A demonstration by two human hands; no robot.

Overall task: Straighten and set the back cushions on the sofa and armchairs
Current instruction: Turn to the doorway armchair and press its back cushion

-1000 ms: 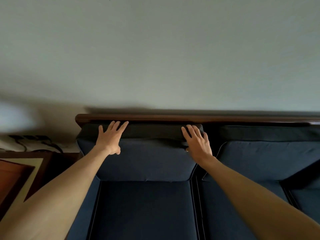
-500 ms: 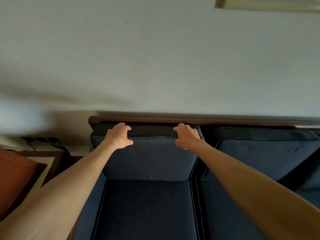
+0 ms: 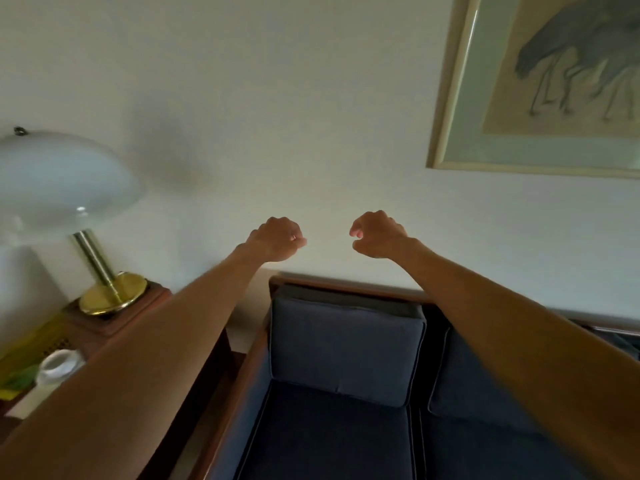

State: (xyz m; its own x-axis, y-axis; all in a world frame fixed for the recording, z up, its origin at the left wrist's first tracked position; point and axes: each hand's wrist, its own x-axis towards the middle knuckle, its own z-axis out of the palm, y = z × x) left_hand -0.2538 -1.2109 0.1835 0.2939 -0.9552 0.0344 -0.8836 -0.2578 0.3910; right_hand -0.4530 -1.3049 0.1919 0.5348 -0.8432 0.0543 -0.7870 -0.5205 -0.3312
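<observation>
Both hands hang loosely curled and empty, left hand [image 3: 277, 239] and right hand [image 3: 379, 235], above the back cushion [image 3: 346, 348]; swinging left carelessly might knock the lamp [image 3: 65, 178]; the neighbouring cushion [image 3: 460, 372] may go unstraightened.

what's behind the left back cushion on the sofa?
Behind the left back cushion a dark strip shows along its top, then the sofa's wooden back rail and the pale wall. Lower down, the cushion itself hides whatever is behind it.
</observation>
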